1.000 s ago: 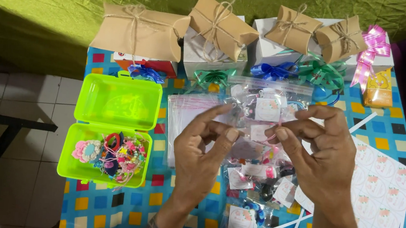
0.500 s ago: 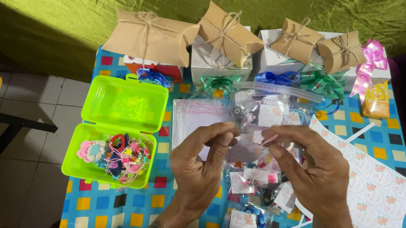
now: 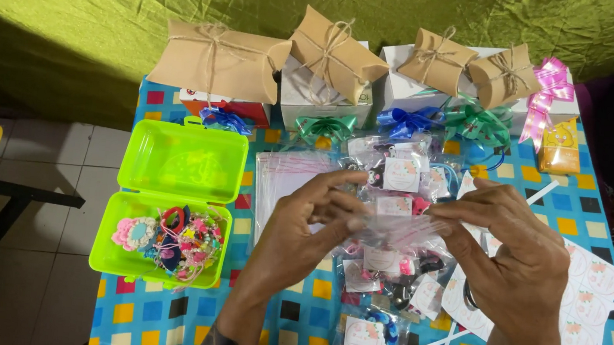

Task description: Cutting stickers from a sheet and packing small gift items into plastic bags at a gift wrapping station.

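Nearest the camera, small packed bags (image 3: 370, 335) with round labels lie on the checked tablecloth (image 3: 143, 318). Above them the left hand (image 3: 301, 228) and right hand (image 3: 513, 249) each pinch an end of a clear plastic bag (image 3: 391, 229), fingers closed on it, held over the pile. Left sits an open lime-green box (image 3: 180, 160) of hair ties. Farthest stand kraft pillow boxes (image 3: 216, 59) tied with twine.

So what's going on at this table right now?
A person holds a small clear bag between both hands, the left hand and right hand each pinching an end above the checked cloth. Under it lie more filled bags. An open green box of colourful trinkets sits to the left, sticker sheets to the right, and brown gift boxes at the back.
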